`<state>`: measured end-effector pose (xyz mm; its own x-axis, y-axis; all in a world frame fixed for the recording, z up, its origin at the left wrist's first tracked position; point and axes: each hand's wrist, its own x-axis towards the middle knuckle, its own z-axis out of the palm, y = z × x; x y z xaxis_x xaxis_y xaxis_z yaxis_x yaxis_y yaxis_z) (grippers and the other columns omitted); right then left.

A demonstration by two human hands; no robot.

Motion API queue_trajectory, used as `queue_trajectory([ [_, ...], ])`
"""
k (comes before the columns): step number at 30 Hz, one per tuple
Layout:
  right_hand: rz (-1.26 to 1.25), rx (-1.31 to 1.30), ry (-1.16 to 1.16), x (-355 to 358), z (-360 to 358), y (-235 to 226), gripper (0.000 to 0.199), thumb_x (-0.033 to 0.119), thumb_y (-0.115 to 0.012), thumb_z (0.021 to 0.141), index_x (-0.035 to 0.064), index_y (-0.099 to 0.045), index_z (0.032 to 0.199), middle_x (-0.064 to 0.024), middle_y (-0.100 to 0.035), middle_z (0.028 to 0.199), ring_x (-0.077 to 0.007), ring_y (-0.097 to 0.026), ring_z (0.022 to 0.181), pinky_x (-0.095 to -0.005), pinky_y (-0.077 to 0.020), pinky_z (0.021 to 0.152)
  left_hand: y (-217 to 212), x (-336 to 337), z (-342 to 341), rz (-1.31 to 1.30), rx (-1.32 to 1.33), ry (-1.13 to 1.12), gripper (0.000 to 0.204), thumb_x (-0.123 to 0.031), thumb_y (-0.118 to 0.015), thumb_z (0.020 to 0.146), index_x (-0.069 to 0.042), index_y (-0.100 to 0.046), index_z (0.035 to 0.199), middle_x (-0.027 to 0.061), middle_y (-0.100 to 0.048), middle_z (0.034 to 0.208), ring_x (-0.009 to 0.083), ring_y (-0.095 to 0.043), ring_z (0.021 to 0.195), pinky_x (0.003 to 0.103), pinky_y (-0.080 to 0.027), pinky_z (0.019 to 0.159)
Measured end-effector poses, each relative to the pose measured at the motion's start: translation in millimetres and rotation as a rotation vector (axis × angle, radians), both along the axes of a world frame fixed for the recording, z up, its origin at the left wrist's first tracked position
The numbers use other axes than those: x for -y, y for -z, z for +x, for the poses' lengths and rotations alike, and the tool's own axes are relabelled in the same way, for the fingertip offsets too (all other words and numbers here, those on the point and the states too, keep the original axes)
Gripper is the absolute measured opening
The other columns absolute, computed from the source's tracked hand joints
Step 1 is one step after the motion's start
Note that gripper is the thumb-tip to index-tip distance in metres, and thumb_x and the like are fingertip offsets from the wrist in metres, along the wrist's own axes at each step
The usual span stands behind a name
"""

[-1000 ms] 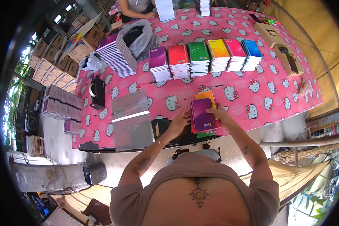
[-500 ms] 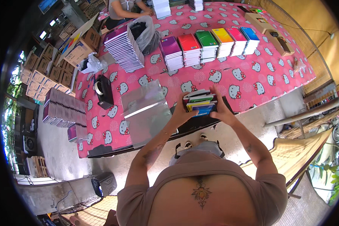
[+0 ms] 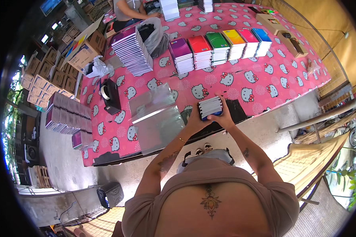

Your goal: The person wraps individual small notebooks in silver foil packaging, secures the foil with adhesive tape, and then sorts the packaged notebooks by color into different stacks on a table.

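A small bundle of spiral notebooks [image 3: 211,106] is gripped between my two hands at the table's near edge. Its white page edges face up, and a blue cover shows on the side closest to me. My left hand [image 3: 196,120] presses on the bundle's left side, while my right hand [image 3: 224,117] wraps its right side. Clear plastic sleeves [image 3: 154,126] lie flat to the left of my left hand. Beyond my hands stands a row of notebook stacks, with purple [image 3: 179,47], red [image 3: 199,45], green [image 3: 217,41], yellow [image 3: 234,38], pink [image 3: 249,36] and blue [image 3: 262,35] covers.
A black tape dispenser [image 3: 111,96] sits left of the sleeves. Behind it are a tall purple notebook stack [image 3: 132,53], a grey plastic bag [image 3: 157,39] and an open carton [image 3: 89,47]. Wrapped notebook stacks [image 3: 65,114] stand at the left edge. Another person's arm [image 3: 136,15] rests at the far side.
The notebooks, fanned apart with several colours showing before, are now squared into a tight bundle. My hands have closed in around them, and the page edges have turned upward.
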<state>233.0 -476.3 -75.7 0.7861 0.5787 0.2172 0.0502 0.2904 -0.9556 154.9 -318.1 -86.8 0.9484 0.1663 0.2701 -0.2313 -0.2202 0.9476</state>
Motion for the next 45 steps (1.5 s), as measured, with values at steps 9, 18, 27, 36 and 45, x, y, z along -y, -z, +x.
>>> queue_trajectory([
  [9, -0.139, 0.219, 0.052, 7, -1, 4, 0.092, 0.015, -0.094, 0.064, 0.0069, -0.039, 0.137, -0.0120, -0.060, 0.123, -0.0206, -0.059, 0.116, -0.0371, -0.0476, 0.101, 6, -14, 7, 0.155, -0.125, 0.083, 0.099, -0.028, -0.094, 0.061, -0.005, -0.034, 0.136, 0.0165, -0.058, 0.129, 0.0269, -0.058, 0.122, 0.039, -0.048, 0.101],
  [18, -0.258, 0.178, -0.071, 19, 12, -2, 0.081, 0.009, -0.093, 0.065, 0.0064, -0.044, 0.129, -0.0118, -0.065, 0.120, -0.0205, -0.062, 0.114, -0.0372, -0.0488, 0.099, -65, -35, -6, 0.415, -0.252, 0.059, 0.106, -0.042, -0.090, 0.066, -0.001, -0.033, 0.146, 0.0236, -0.046, 0.144, 0.0343, -0.045, 0.136, 0.045, -0.038, 0.110],
  [27, -0.227, 0.152, -0.041, 15, 16, 23, 0.075, 0.014, -0.091, 0.068, 0.0045, -0.047, 0.128, -0.0112, -0.065, 0.116, -0.0195, -0.065, 0.103, -0.0363, -0.0529, 0.090, -123, 36, -5, 1.159, 0.049, -0.040, 0.110, -0.061, -0.073, 0.075, 0.008, -0.028, 0.148, 0.0261, -0.036, 0.152, 0.0403, -0.034, 0.143, 0.056, -0.028, 0.114],
  [36, -0.061, -0.035, -0.028, 7, 3, -13, 0.074, 0.015, -0.087, 0.074, 0.0030, -0.049, 0.136, -0.0095, -0.063, 0.109, -0.0216, -0.059, 0.107, -0.0342, -0.0460, 0.097, -97, -14, -21, 0.547, -0.292, -0.345, 0.072, -0.048, -0.084, 0.073, 0.000, -0.055, 0.118, 0.0184, -0.067, 0.108, 0.0325, -0.066, 0.099, 0.044, -0.051, 0.087],
  [45, -0.453, -0.460, -0.457, -133, -32, -30, 0.046, 0.034, -0.075, 0.089, -0.0024, -0.064, 0.114, -0.0048, -0.067, 0.095, -0.0109, -0.060, 0.080, -0.0244, -0.0452, 0.069, -31, -136, -116, -0.151, -0.494, -0.826, 0.073, -0.059, -0.075, 0.079, 0.009, -0.066, 0.103, 0.0192, -0.069, 0.093, 0.0247, -0.069, 0.082, 0.035, -0.055, 0.074],
])
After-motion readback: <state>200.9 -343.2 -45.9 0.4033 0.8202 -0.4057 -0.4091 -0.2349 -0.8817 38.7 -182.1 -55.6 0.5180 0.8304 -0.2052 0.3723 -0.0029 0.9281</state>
